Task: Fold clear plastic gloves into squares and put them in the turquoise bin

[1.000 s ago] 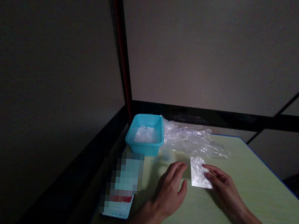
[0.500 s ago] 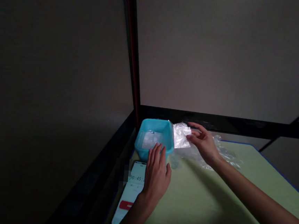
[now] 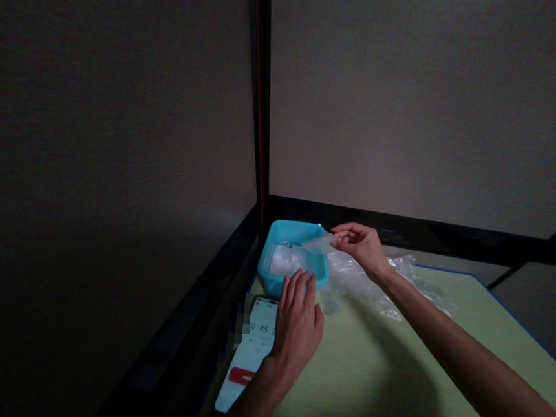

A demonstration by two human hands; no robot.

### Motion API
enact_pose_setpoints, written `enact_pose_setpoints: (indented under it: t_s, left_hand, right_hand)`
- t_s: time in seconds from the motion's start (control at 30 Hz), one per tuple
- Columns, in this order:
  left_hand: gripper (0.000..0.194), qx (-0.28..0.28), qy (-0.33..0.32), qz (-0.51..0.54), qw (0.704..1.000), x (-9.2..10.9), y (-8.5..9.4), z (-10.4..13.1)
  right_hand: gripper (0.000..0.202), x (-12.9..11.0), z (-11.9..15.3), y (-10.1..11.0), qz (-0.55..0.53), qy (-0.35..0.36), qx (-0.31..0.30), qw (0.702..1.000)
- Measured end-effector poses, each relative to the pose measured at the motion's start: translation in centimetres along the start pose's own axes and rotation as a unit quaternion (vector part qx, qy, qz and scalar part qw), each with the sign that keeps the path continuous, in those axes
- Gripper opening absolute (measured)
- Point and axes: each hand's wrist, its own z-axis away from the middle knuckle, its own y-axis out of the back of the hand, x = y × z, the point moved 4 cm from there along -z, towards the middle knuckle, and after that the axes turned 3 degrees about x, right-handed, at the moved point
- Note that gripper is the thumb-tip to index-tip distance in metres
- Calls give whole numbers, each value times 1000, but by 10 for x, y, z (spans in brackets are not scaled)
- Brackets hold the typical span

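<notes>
A turquoise plastic basket [image 3: 268, 279] stands at the table's far left corner, with whitish clear packets [image 3: 289, 260] lying inside. My right hand [image 3: 363, 247] pinches a small translucent packet [image 3: 320, 243] between thumb and fingers, over the basket's right side. My left hand [image 3: 298, 317] rests at the basket's front rim, fingers stretched out and holding nothing. Crumpled clear plastic [image 3: 378, 285] lies on the table right of the basket, partly beneath my right hand.
A phone [image 3: 250, 355] showing a timer lies at the table's left edge, partly covered by my left hand and forearm. The green table [image 3: 440, 352] has a blue edge. Dark-framed grey panels [image 3: 414, 103] rise behind and to the left.
My right hand has moved left with the packet, from beside the basket to over it. The packet now looks thinner and tilted. My left hand stays at the front rim.
</notes>
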Motion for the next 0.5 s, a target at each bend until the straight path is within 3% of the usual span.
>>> enact_pose_setpoints:
  t_s: [0.3, 0.5]
  left_hand:
    - [40, 23, 9, 0, 1000, 1, 4, -1]
    - [33, 49, 5, -19, 999, 2, 10, -2]
  right_hand:
    - [27, 5, -20, -18, 22, 19, -61, 998]
    - [12, 22, -32, -41, 76, 10, -136, 988]
